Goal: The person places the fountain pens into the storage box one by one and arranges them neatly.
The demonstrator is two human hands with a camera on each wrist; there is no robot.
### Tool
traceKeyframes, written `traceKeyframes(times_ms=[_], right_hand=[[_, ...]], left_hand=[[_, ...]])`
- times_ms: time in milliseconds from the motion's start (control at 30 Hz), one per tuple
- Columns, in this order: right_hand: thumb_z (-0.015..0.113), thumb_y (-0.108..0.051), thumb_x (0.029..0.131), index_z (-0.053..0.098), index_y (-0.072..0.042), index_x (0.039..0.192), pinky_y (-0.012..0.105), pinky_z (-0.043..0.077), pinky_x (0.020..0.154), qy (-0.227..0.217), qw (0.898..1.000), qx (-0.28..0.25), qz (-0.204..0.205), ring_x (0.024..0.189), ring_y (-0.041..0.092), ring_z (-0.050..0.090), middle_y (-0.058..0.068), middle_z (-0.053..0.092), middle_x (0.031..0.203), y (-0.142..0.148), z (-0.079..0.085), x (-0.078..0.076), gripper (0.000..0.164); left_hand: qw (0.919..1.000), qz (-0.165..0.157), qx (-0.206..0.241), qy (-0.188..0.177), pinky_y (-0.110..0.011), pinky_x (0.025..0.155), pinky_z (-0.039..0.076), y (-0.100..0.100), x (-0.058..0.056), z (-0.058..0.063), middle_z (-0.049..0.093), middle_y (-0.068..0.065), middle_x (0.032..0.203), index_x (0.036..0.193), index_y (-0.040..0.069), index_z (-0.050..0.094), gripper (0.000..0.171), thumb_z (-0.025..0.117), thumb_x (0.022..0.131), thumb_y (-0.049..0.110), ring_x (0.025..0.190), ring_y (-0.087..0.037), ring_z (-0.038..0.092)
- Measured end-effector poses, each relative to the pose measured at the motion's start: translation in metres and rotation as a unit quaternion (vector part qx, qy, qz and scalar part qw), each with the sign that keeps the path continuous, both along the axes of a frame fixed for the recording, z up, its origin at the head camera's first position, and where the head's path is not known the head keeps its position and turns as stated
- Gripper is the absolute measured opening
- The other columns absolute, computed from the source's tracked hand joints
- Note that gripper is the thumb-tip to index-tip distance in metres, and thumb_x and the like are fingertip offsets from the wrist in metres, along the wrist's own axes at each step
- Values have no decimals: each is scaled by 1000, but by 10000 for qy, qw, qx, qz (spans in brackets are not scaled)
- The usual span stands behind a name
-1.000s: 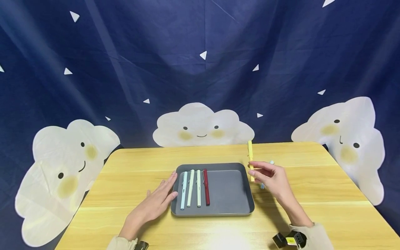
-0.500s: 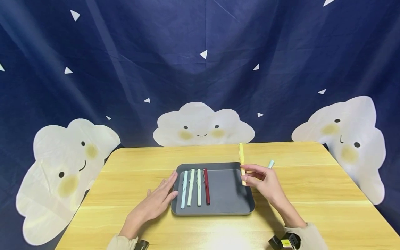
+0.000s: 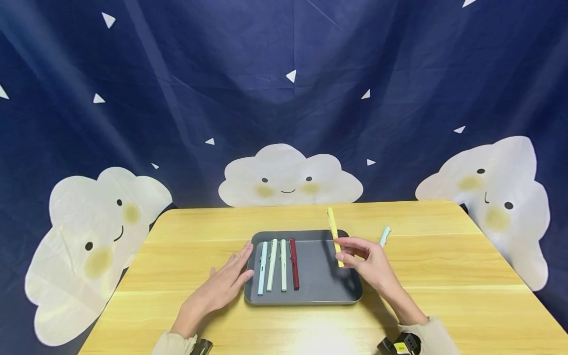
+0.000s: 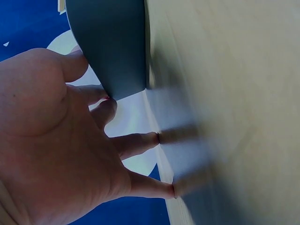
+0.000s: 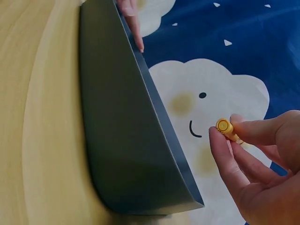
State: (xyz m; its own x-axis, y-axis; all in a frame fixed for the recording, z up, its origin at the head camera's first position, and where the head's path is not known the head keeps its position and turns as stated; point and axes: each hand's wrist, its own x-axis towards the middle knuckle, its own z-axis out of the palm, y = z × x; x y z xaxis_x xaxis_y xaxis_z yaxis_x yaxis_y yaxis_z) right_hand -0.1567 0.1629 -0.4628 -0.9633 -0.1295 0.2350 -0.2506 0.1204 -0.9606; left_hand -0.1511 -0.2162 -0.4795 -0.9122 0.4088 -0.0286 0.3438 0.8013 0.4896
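Note:
Pinched between the thumb and fingers of my right hand (image 3: 368, 261) is a yellow pen (image 3: 333, 224), held over the right part of a grey tray (image 3: 317, 298). The right wrist view shows the yellow pen (image 5: 224, 125) end-on at the fingertips. My left hand (image 3: 222, 286) rests at the tray's left edge with its fingers extended; in the left wrist view its thumb and some fingers touch the tray wall (image 4: 110, 47). Inside the tray, side by side on the left, lie a light blue pen (image 3: 263, 268), two pale green pens (image 3: 271, 266) and a dark red pen (image 3: 294, 264).
Right of the tray a light blue pen (image 3: 385, 235) lies on the wooden table (image 3: 443, 266), partly hidden behind my right hand. A dark blue curtain (image 3: 248, 74) with white clouds hangs behind the table's far edge.
My right hand has carried the yellow pen leftward, from beside the tray's right edge to above its inside. More of the light blue pen on the table shows. My left hand has stayed put.

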Motion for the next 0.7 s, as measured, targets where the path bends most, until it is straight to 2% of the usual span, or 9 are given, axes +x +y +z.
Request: traceKeyframes(times_ms=[267, 467, 700], right_hand=[[78, 5, 87, 68, 11, 121, 37, 63, 70, -211, 9996, -64, 170, 90, 12, 72, 38, 65, 115, -9, -4, 4, 36], [78, 6, 87, 68, 12, 121, 36, 63, 69, -232, 9992, -11, 311, 88, 11, 72, 38, 65, 116, -13, -9, 5, 36], [78, 4, 88, 67, 13, 123, 38, 63, 69, -324, 9985, 83, 425, 85, 15, 74, 37, 65, 116, -18, -12, 5, 38]], left_hand=[[10000, -1, 10, -23, -88, 101, 13, 0, 1, 1, 12, 1, 171, 166, 22, 15, 64, 40, 111, 42, 150, -45, 24], [10000, 15, 13, -34, -88, 102, 12, 1, 1, 1, 13, 0, 171, 166, 22, 15, 64, 41, 111, 42, 151, -44, 24], [10000, 9, 5, 5, -88, 100, 15, 1, 1, 2, 13, 1, 171, 166, 22, 16, 64, 42, 111, 41, 150, -44, 25]])
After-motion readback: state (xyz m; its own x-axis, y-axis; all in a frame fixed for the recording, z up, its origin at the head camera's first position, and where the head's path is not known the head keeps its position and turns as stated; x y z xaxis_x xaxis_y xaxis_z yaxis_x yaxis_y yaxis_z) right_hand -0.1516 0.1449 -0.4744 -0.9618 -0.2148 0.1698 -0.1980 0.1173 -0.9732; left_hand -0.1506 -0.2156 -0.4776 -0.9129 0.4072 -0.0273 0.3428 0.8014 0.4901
